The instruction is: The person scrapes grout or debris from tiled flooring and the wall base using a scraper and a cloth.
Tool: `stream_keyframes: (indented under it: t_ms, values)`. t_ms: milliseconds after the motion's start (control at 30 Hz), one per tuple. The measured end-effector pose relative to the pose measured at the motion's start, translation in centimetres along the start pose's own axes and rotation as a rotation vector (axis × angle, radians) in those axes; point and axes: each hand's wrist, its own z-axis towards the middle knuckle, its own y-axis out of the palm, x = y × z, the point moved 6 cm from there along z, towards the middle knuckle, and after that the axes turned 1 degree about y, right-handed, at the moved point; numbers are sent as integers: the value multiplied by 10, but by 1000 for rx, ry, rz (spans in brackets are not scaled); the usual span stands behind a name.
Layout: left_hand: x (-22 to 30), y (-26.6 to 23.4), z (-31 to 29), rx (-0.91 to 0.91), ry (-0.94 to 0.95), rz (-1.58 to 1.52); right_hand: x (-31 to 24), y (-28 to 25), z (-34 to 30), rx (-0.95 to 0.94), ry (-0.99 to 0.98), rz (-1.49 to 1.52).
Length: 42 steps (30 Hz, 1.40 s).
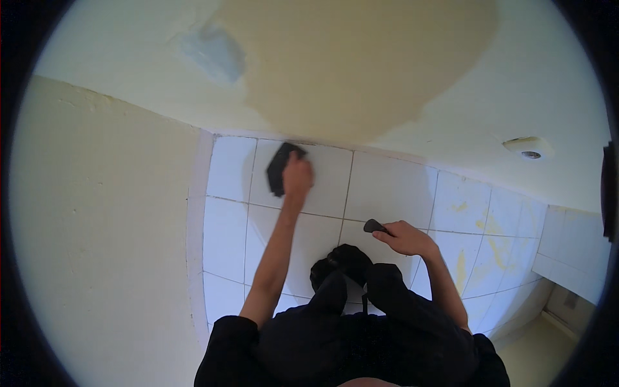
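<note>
My left hand point(298, 177) is closed on a flat, black, angular piece point(278, 166). That piece is over the white floor tiles, close to the foot of the far wall, and its exact kind does not show. My right hand point(406, 238) is wrapped round a short dark handle point(373, 226) with a rounded end that points left. It is held above the tiles in front of my right knee. The rest of that tool is hidden by my fingers.
My black shoes point(342, 263) stand on the tiled floor point(309, 229). A beige wall point(116, 213) is on the left. The far wall point(445, 129) carries a pale blue-grey patch point(216, 53) and a recessed fitting point(530, 153). Yellowish smears point(498, 251) mark the right-hand tiles.
</note>
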Motion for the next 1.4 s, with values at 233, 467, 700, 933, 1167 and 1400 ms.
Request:
stream_keyframes:
  t_ms: [233, 467, 700, 933, 1167, 1400]
  values:
    - [239, 28, -32, -336, 776, -907, 32, 14, -23, 3, 105, -127]
    - [227, 29, -57, -499, 312, -1271, 23, 9, -24, -77, -169, -80]
    - [-27, 5, -76, 396, -243, -1376, -13, 12, 0, -283, -38, -203]
    - [-73, -115, -74, 416, -168, -891, -32, 1, 85, 330, -181, -342]
    - [-17, -43, -69, -11, 31, -313, -57, 7, 89, 231, -274, -348]
    - [182, 43, -27, -289, 244, -214, -54, 5, -7, -131, -353, -363]
